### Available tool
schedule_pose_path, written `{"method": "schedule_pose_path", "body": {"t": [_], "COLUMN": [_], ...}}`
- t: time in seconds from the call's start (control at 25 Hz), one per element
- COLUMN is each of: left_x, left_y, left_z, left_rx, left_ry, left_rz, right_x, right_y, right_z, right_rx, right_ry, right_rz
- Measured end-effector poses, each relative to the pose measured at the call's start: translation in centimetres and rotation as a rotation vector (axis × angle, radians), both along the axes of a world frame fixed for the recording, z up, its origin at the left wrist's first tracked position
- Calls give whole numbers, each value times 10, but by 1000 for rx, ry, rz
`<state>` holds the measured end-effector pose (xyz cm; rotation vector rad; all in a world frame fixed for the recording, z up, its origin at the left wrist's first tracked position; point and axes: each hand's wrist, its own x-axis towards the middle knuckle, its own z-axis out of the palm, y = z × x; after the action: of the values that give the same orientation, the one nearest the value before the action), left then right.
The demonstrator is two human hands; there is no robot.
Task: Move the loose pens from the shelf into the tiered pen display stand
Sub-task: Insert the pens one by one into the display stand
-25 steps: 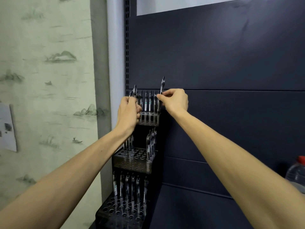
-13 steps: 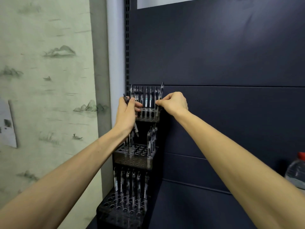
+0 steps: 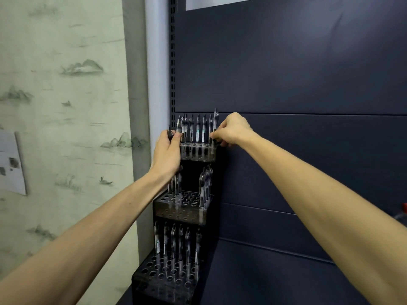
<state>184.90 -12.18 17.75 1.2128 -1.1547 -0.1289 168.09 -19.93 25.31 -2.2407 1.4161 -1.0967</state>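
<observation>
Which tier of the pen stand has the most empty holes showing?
The middle tier: pens stand only at its left and right ends, with open holes between. The top tier is packed, and the bottom tier carries a full row.

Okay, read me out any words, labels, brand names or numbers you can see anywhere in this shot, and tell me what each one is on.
No text here can be read.
Pens in the tiered pen display stand: white and teal barrel labels, print too small and blurred to read.
Paper sheet on the wall: only dark smudges, no legible words.
Wallpaper: painted landscape motifs, no lettering.
Dark shelf back panel: no sign or label visible.
</observation>
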Motion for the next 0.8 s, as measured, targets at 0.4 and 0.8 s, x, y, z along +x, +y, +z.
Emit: {"method": "schedule_pose_path", "body": {"t": [0.4,0.8], "left_x": [-2,-17], "left_y": [-2,10], "left_z": [-5,16], "left_rx": [-78,-139], "left_ry": [115,324], "left_rz": [-156,-243], "right_x": [-2,6], "right_y": [7,39], "right_z": [-9,-36], "right_rx": [3,-228], "right_ry": [-65,-101], "right_rz": [-119,324]}}
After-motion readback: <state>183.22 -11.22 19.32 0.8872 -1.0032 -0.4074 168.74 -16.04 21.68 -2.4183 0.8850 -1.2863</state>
